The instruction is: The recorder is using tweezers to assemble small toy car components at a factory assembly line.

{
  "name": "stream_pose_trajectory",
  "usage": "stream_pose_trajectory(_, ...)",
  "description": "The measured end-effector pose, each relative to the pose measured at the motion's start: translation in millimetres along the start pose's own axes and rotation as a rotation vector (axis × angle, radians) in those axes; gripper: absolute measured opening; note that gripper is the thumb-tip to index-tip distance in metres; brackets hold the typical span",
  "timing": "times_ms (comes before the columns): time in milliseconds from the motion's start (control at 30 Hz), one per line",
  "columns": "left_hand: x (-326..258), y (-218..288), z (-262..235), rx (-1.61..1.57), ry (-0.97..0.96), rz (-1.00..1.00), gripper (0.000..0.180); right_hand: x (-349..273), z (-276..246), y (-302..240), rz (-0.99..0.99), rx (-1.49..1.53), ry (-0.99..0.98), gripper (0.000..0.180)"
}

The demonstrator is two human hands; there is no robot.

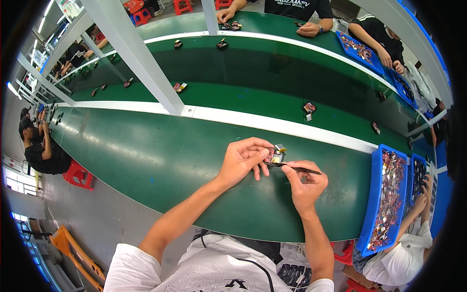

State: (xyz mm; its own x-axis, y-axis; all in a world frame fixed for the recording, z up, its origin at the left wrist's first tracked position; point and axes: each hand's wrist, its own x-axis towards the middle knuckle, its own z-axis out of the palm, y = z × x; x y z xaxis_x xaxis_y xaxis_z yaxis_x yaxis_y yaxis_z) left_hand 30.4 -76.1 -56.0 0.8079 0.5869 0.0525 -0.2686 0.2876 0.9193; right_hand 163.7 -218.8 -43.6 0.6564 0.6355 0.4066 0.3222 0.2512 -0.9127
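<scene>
Over the green worktable [146,146], my left hand [243,158] pinches a small electronic assembly between thumb and fingers. This assembly [276,156] has a dark housing, a reddish circuit board and a silvery piece with yellow on it. My right hand [307,182] is closed on dark tweezers [306,170], held almost level. The tweezers' tips reach to the lower edge of the assembly, by my left fingertips. Whether they grip any part there is too small to tell.
A blue tray [373,204] heaped with reddish small parts stands at the right, with a second blue tray [412,182] beyond it. White rail [272,128] borders the green conveyor [233,100], which carries scattered assemblies. A grey post [141,58] rises at left. Other people work around.
</scene>
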Motion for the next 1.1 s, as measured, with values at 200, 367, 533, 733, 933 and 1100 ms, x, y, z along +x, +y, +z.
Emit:
stream_pose_trajectory(200,-0.5,3.3,-0.5,0.037,0.002,0.015,0.024,1.0,-0.2,0.6,-0.052,-0.034,-0.015,0.01)
stream_pose_trajectory(367,-1.3,5.4,2.2,0.034,0.02,0.018,0.023,0.9,1.7,0.3,-0.076,-0.047,-0.003,0.01)
stream_pose_trajectory(533,-2.5,4.9,1.5,0.069,0.028,0.014,0.023,0.9,0.0,-0.2,-0.04,-0.07,-0.024,0.01)
stream_pose_trajectory(733,-1.9,3.0,0.4,0.099,0.051,-0.011,0.022,1.6,0.7,2.5,0.047,-0.011,-0.037,0.011)
stream_pose_trajectory(933,-1.4,2.7,-1.0,0.084,0.062,0.006,0.021,0.9,2.9,-1.1,0.004,-0.044,-0.028,0.011)
stream_pose_trajectory(1100,-1.8,2.3,-1.9,0.076,0.063,0.009,0.021,2.0,2.6,-2.8,-0.068,-0.115,-0.066,0.012)
